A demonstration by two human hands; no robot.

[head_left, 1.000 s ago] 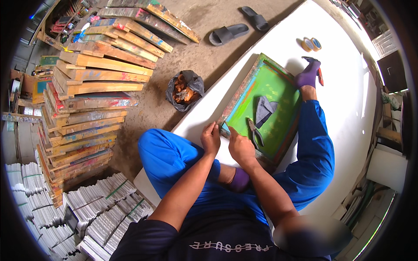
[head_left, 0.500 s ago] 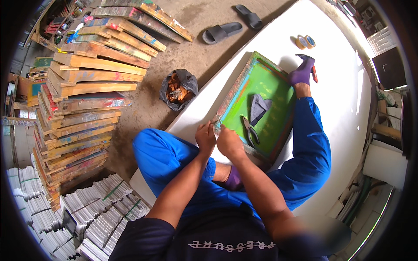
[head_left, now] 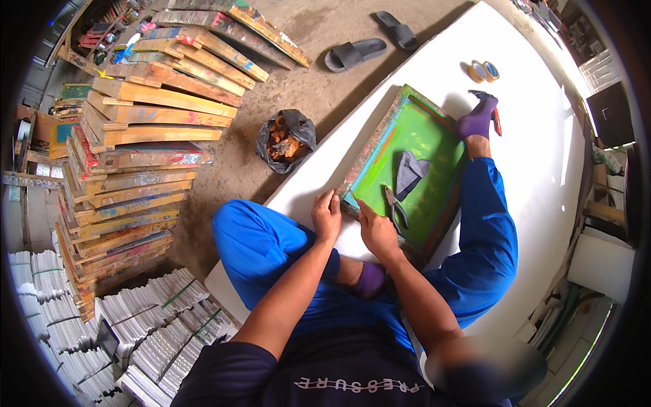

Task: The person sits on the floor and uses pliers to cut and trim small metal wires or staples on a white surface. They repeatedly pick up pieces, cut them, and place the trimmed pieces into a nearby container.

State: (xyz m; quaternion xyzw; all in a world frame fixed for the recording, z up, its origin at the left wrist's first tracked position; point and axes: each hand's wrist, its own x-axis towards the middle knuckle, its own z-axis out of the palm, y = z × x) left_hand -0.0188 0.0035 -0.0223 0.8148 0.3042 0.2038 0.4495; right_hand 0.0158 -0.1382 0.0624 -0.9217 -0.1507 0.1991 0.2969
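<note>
A wooden screen printing frame [head_left: 371, 150] with green mesh lies tilted across the white surface before me. At its near left corner, my left hand [head_left: 327, 216] has its fingers closed against the outer edge. My right hand [head_left: 378, 229] is just inside that corner, its index finger on the near rail and the other fingers curled; anything between the fingertips is hidden. Pliers [head_left: 395, 207] with dark handles rest on the mesh beside my right hand. Beyond them lies a folded grey cloth [head_left: 410, 173].
Two tape rolls [head_left: 483, 70] sit at the far end of the white board [head_left: 525, 203]. A black bag [head_left: 285, 141] with brown scraps and dark sandals [head_left: 355, 54] are on the floor. Stacked wooden frames [head_left: 146, 178] and bundled white sheets [head_left: 166, 325] stand left. My socked foot [head_left: 480, 117] is beside the frame.
My hands were close together above the frame's corner; now they are lower and farther apart, the left at the outer edge and the right inside it. The whole view has shifted slightly.
</note>
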